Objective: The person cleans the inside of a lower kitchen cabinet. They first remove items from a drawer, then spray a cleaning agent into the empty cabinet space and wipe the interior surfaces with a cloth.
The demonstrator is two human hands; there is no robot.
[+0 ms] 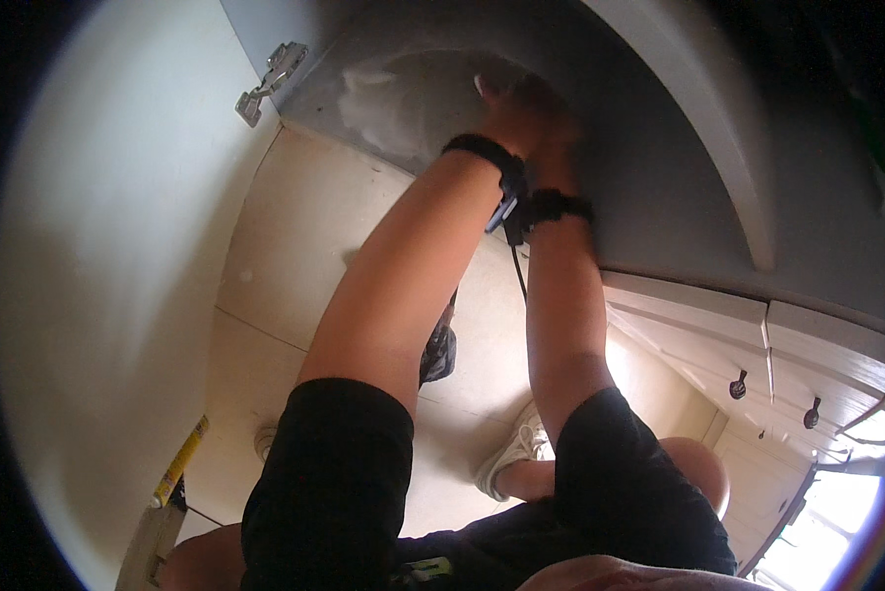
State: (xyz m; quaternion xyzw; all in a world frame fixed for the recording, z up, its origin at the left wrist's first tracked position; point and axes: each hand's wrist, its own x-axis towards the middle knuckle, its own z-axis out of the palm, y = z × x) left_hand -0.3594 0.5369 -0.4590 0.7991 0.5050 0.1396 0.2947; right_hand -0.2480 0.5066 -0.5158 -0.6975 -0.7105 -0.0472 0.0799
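Both of my arms reach into a dim, grey cabinet interior (427,89). My left hand (515,122) is close to the grey panel, with its thumb turned up and its other fingers lost in shadow. Close beside it, my right hand (558,140) is dark and blurred. Whether either hand holds anything is not visible. A pale, cloudy smear (379,111) marks the panel left of my hands. Each wrist wears a black band, the left band (479,148) and the right band (558,207), and a black cable (520,270) hangs between the forearms.
An open white cabinet door (110,244) stands at left on a metal hinge (271,83). Cabinet fronts with dark knobs (738,385) line the right. On the tiled floor (265,244) are a black, bag-like thing (440,354) and my white shoe (512,454). A yellow tube (180,464) is at lower left.
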